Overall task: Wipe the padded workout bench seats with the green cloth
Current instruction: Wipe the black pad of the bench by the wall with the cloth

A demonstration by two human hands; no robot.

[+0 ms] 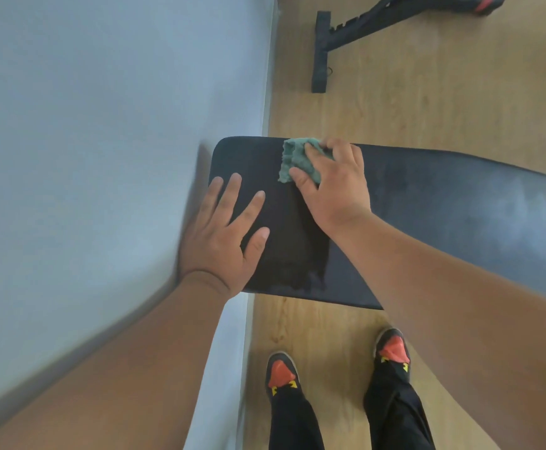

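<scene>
fingers of the right hand (333, 186) press the crumpled green cloth (292, 159) on the black padded bench seat's (443, 203) far edge, mid-wipe; left hand (226, 228) rests flat, fingers spread. next, probably sweep rightward over the duller padding.

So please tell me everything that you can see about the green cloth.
The green cloth is a small, soft rag of teal-green colour, bunched and wrinkled, not spread flat. It lies on the dark padded bench seat, near its far edge. The right hand holds it down on the pad, thumb and fingers covering much of it. The left hand rests flat on the seat beside it, without touching it.
</scene>
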